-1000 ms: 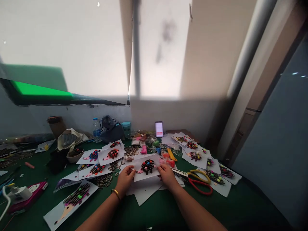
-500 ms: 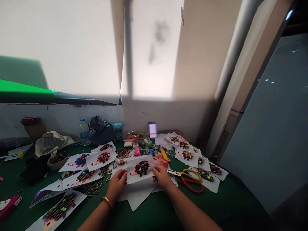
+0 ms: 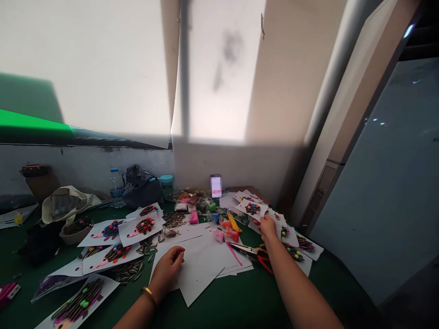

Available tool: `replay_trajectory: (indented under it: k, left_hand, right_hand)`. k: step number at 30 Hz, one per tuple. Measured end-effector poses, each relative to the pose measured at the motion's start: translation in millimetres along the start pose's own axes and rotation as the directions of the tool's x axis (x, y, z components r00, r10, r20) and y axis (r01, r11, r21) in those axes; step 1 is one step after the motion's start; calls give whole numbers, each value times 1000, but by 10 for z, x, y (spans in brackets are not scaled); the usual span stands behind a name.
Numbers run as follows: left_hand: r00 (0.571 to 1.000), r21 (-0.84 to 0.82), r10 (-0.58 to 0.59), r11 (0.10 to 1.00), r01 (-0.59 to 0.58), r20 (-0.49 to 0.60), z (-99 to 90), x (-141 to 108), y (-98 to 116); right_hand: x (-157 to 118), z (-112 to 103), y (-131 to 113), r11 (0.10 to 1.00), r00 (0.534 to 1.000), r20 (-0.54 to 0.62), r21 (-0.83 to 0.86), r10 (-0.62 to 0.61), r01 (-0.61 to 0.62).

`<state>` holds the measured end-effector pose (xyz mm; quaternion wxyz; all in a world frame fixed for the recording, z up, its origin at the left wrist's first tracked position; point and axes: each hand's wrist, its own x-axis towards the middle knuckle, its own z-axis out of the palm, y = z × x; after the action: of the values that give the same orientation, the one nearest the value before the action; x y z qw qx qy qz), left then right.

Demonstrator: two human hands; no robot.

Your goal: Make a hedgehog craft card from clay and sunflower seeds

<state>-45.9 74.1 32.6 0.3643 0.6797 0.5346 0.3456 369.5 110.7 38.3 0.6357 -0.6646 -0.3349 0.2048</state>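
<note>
"What can't you see whole?"

"The metal scissors with red and yellow handles (image 3: 253, 250): the right bare forearm (image 3: 295, 274) covers part of their loops."

"And the white paper card with a dark-spined hedgehog (image 3: 252, 209)?"

"The right hand (image 3: 268, 227) hides its near corner."

"The left hand (image 3: 168, 269)?"

"Fingers curled in; whether they pinch anything, I can't fairly say."

"At the edges?"

"The left cuts the magenta plastic block (image 3: 8, 293); the bottom cuts the white card with bright green balls (image 3: 80, 301)."

"The upright dark-framed phone (image 3: 216, 186)?"

"Screen blurred into blocks. The dark speck (image 3: 197, 280) on the blank white paper (image 3: 202, 260) is too small to name."
</note>
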Motion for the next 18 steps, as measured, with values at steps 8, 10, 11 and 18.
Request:
replay_trajectory:
  k: [8, 10, 11, 18]
  left_hand:
    - [993, 148, 115, 982, -115, 11, 16, -93, 97]
    - [969, 251, 240, 936, -245, 52, 35, -152, 171]
    - [943, 299, 315, 895, -332, 106, 50, -188, 210]
    - [833, 404, 392, 740, -538, 391, 209, -501, 360]
  right_hand:
    - [-4, 7, 33, 978, 979, 1, -48, 202, -202]
    - [-73, -31, 28, 976, 979, 25, -79, 205, -202]
    - [-117, -56, 21, 977, 980, 37, -94, 197, -193]
    - [-769, -105, -172, 963, 989, 143, -259, -32, 69]
